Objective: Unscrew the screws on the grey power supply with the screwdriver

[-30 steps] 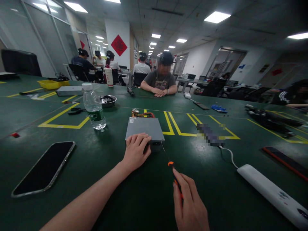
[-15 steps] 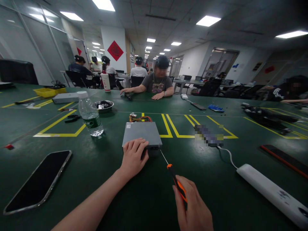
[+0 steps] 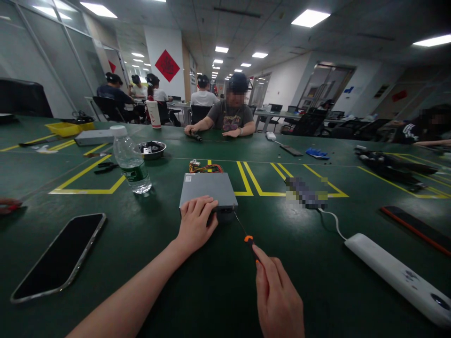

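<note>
A grey metal computer power supply (image 3: 207, 185) lies on the green table, with a bundle of coloured wires (image 3: 206, 168) coming out of its far side. My left hand (image 3: 197, 218) grips its near left part, fingers over the top and thumb down the front face. In my right hand (image 3: 278, 286) is a screwdriver (image 3: 249, 240) with an orange and black handle. Its thin shaft slants up and left, and the tip meets the near right corner of the power supply. Whether the tip sits in a screw is too small to make out.
To the left are a phone (image 3: 59, 256), a water bottle (image 3: 132, 164) and a metal bowl (image 3: 152, 149). A white power strip (image 3: 394, 277) lies at right, its cord leading to a blurred device. Opposite sits a person (image 3: 230, 115); another person's hand (image 3: 9, 205) shows at the left edge.
My right hand has shifted slightly left and turned around the screwdriver's handle. Another person's hand has come in at the left edge onto the red item. The person opposite has moved a hand slightly right.
</note>
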Motion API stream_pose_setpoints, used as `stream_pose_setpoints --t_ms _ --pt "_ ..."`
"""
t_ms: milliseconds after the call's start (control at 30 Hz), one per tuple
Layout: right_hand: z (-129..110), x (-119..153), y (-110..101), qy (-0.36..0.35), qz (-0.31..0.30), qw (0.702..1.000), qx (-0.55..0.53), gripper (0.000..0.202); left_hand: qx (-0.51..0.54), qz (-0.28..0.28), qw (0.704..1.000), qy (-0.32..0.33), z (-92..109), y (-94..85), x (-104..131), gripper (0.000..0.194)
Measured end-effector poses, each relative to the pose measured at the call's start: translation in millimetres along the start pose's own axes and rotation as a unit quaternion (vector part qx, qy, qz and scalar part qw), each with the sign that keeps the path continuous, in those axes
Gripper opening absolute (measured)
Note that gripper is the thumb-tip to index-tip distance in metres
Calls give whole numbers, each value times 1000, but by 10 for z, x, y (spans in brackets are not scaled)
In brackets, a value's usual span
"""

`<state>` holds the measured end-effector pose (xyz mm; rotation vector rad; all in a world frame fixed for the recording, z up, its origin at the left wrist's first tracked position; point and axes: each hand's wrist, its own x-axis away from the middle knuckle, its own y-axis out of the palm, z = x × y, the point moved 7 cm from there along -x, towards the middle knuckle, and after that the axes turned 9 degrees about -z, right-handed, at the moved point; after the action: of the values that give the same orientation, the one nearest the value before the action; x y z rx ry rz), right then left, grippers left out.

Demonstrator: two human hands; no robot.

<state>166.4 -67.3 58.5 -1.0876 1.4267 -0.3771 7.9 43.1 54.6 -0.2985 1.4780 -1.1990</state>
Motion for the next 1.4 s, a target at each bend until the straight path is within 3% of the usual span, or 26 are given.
stream_pose_setpoints --t_ms 100,333,567,733,900,1033,1300,1400 --pt "55 14 49 25 -27 999 -20 34 -1 5 1000 0 3 5 1 25" --pt "-45 36 91 -9 -8 1000 -18 30 -17 16 1000 -7 -20 41 5 22" --pt "1 35 137 19 -34 999 -37 31 -16 11 1000 -18 -22 39 5 21" --pt "37 41 91 22 5 999 -35 27 1 -1 999 -35 -24 43 0 21" --pt "62 9 100 32 -36 996 -71 27 6 -1 999 -40 -34 50 -1 22" --pt "-20 4 92 20 -21 999 -28 38 8 -5 999 -42 -41 57 1 22" --pt "150 -31 78 54 -11 998 -6 34 2 -4 999 -40 -27 48 -12 20" --pt "96 -28 90 49 -11 999 -8 35 0 -1 999 -40 -24 42 -8 20"
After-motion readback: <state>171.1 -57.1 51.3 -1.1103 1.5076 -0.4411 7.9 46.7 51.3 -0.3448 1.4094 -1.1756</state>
